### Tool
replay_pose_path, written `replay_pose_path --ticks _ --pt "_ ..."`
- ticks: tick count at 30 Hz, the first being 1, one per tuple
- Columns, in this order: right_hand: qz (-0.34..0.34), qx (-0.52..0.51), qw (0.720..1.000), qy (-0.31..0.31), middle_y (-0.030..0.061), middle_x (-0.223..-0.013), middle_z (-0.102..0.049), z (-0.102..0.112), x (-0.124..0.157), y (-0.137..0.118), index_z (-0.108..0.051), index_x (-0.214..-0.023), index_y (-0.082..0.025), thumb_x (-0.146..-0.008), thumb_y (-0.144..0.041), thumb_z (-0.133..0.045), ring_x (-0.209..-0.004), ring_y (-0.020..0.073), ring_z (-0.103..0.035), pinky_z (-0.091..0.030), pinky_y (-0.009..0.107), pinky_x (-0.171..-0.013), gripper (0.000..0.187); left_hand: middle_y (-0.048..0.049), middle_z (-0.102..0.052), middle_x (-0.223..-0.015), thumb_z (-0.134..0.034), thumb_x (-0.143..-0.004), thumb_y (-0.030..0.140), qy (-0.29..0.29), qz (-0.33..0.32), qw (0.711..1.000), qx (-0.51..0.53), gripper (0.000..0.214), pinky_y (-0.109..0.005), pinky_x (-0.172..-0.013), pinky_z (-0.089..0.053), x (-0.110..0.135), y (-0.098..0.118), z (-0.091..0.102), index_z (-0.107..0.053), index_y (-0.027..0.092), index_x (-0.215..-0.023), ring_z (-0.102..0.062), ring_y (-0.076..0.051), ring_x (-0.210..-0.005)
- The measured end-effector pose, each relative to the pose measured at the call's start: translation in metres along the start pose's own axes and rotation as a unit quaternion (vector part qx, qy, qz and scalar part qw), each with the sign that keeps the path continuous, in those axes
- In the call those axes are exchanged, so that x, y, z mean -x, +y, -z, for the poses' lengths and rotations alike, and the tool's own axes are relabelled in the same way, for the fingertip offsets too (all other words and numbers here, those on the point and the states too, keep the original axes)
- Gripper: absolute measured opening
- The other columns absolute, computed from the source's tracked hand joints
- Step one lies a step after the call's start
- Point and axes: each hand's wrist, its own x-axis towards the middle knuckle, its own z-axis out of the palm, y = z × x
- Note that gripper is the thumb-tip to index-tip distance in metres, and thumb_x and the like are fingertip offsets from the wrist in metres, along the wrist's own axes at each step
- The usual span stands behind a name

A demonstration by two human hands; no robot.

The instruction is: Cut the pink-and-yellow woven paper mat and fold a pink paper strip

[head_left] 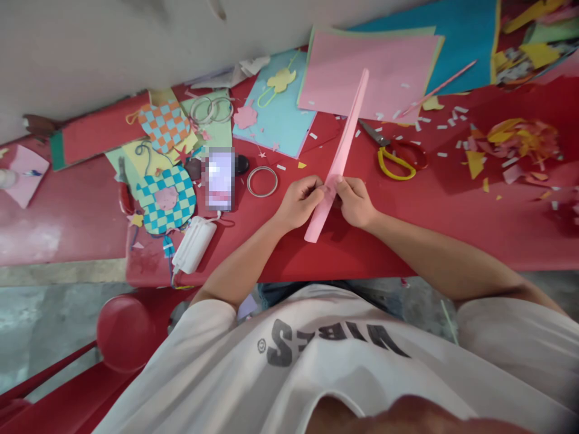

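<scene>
A long folded strip of pink paper [344, 144] lies slanted on the red table [407, 241], running from near me up toward the pink sheets. My left hand [299, 202] pinches the strip's left edge, fingers closed on it. My right hand [355, 202] pinches the same strip from the right side, thumb and fingers pressed on the paper. Both hands meet near the strip's lower third.
Yellow-handled scissors [393, 158] lie right of the strip. Pink and blue sheets [384, 66] sit behind. A phone [220, 179], a metal ring [262, 181], woven checkered paper shapes [166, 193], a white power bank [194, 244] and paper scraps [511, 144] surround the hands.
</scene>
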Motion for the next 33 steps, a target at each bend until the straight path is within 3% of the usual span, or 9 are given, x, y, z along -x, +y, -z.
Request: replay_pose_path --ticks 10,24,33 --pt "0.021 0.035 0.999 0.009 -0.0035 -0.056 -0.038 0.000 0.002 -0.003 -0.045 -0.063 -0.023 -0.097 -0.085 -0.062 -0.051 0.0099 -0.031 -0.022 0.030 -0.047 0.072 0.0047 -0.047 -0.069 -0.067 -0.101 0.033 0.004 -0.005 1.000 0.023 0.030 -0.027 -0.060 -0.033 -0.001 0.000 0.000 -0.054 0.021 -0.077 -0.042 -0.010 -0.063" --pt "0.030 0.052 0.998 -0.009 -0.0016 -0.053 -0.045 -0.001 0.002 -0.015 -0.049 -0.058 -0.022 -0.096 -0.086 -0.061 -0.049 0.0099 -0.035 -0.024 0.030 -0.048 0.076 0.0034 -0.050 -0.072 -0.070 -0.102 0.043 0.023 0.028 0.997 0.069 0.034 -0.028 -0.062 -0.036 -0.001 -0.005 0.000 -0.056 0.021 -0.081 -0.046 -0.011 -0.066" --pt "0.041 0.089 0.995 -0.029 -0.0008 -0.051 -0.047 0.000 0.005 -0.022 -0.052 -0.056 -0.021 -0.101 -0.083 -0.057 -0.048 0.0099 -0.036 -0.025 0.031 -0.047 0.077 0.0027 -0.055 -0.072 -0.074 -0.101 0.050 0.001 0.049 0.991 0.122 0.039 -0.028 -0.062 -0.041 -0.001 -0.004 0.000 -0.057 0.021 -0.081 -0.052 -0.011 -0.065"
